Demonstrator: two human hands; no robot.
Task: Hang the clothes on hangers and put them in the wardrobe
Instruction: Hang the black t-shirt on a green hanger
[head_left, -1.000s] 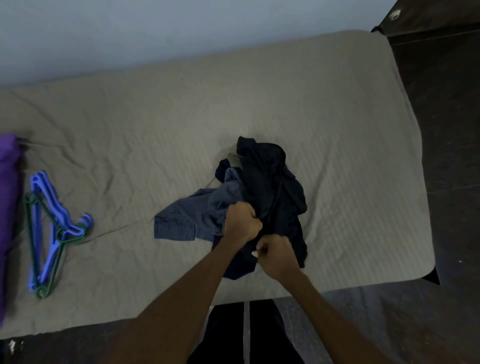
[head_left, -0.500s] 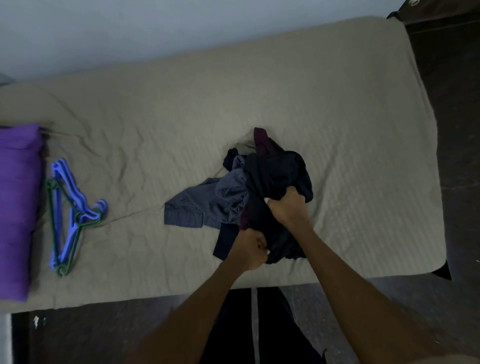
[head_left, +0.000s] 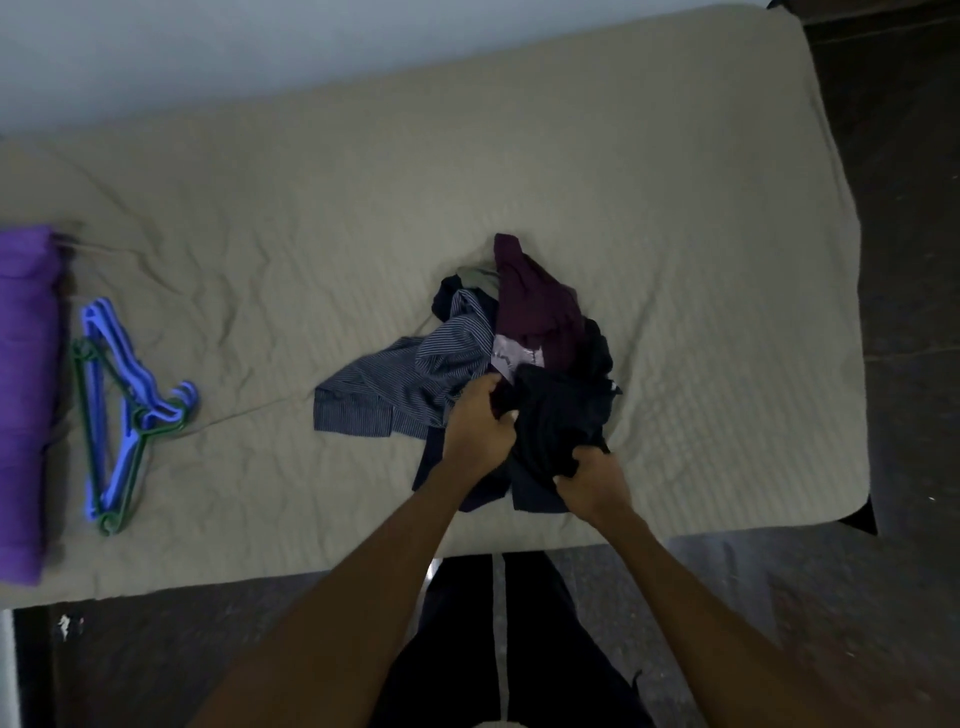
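Observation:
A heap of clothes lies on the beige bed (head_left: 571, 156): a striped blue shirt (head_left: 395, 384) spread to the left, a maroon garment (head_left: 535, 306) on top at the back, and a dark navy garment (head_left: 561, 421) at the front. My left hand (head_left: 480, 428) grips the navy garment's left side. My right hand (head_left: 592, 488) is closed on its lower edge, nearer the bed's front edge. Blue and green plastic hangers (head_left: 122, 410) lie in a stack at the bed's left side, well away from both hands.
A purple folded cloth (head_left: 26, 395) lies at the bed's far left edge. A pale wall (head_left: 260, 47) runs behind the bed. Dark floor (head_left: 893, 208) lies to the right and in front, where my dark trousers (head_left: 488, 649) stand.
The navy garment has been pulled forward off the heap, uncovering the maroon garment. My right hand dropped from the top of the heap to the garment's lower edge; my left hand shifted up.

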